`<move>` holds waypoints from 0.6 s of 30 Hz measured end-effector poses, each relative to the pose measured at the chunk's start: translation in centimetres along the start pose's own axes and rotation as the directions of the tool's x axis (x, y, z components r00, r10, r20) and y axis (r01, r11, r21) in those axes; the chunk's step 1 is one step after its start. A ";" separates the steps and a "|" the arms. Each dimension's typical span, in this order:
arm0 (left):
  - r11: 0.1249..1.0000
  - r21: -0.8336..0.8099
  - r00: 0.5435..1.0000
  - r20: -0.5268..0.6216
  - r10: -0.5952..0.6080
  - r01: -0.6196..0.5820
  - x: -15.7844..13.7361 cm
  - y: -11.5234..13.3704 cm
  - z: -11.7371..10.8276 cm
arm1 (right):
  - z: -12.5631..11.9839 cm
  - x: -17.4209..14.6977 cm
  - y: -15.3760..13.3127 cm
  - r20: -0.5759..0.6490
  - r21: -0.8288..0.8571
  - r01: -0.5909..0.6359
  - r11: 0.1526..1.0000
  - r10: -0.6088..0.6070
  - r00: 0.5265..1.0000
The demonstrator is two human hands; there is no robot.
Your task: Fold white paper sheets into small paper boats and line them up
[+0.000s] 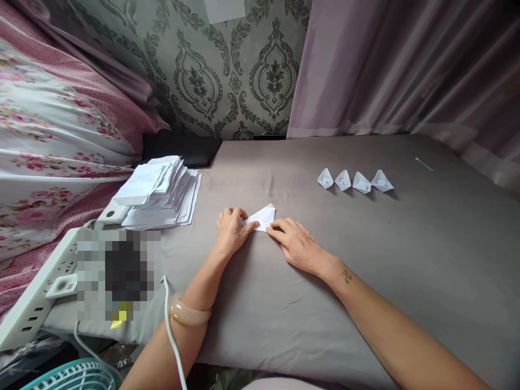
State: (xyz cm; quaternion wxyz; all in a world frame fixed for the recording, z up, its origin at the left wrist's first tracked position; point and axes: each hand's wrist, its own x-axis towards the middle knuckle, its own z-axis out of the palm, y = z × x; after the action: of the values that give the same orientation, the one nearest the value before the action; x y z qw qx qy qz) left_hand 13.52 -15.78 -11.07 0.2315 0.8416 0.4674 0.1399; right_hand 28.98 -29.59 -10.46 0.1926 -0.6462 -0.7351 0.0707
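A small piece of white folded paper (265, 216) lies on the grey cloth, its upper corner pointing away from me. My left hand (233, 230) grips its left end, with the thumb across the front and the fingers curled behind. At the lower right corner, my right hand (298, 244) pinches the paper between thumb and fingers. Part of the paper's left side is hidden under my left hand. Farther back on the right stand several folded paper boats (361, 182) in a row, apart from both hands.
A stack of white paper sheets (162, 195) sits at the left, before a black flat item (182, 147). A white power strip (36, 287) lies along the left edge. A white cable (173, 336) crosses by my left forearm. A cotton swab (424, 164) lies far right.
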 end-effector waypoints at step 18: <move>0.970 -0.156 0.979 0.051 0.196 -0.186 0.7 0.0 -0.3 | 0.2 3.6 -0.9 -0.022 -0.038 -0.154 0.987 0.153 0.988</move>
State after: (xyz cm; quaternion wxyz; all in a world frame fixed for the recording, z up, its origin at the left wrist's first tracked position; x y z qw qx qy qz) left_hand 13.74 -15.08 -10.80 0.2951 0.8670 0.3645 0.1686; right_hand 27.75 -26.16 -9.66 0.1808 -0.7052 -0.6825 0.0648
